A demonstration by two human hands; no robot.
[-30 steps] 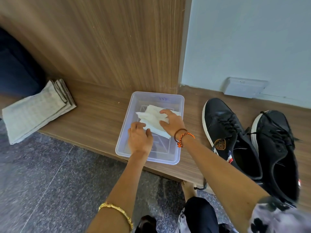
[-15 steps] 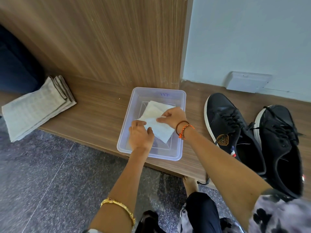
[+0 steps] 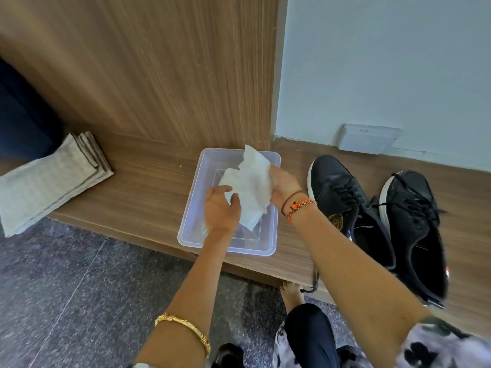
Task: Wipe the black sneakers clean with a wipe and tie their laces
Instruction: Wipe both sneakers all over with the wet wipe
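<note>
White wipe (image 3: 247, 187) pinched by right hand (image 3: 283, 185) and left hand (image 3: 221, 208) above plastic tub (image 3: 273, 208); black sneakers (image 3: 377, 221) unwiped, laces untied.

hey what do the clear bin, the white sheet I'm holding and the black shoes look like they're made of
Clear bin: translucent plastic, smooth and slightly glossy; the wood shows through its walls.
White sheet: thin wipe, probably nonwoven or paper; it crumples and hangs limp between the left hand and right hand.
Black shoes: matte, leather-like uppers, possibly synthetic, with woven laces and white, likely rubber, soles.
</note>
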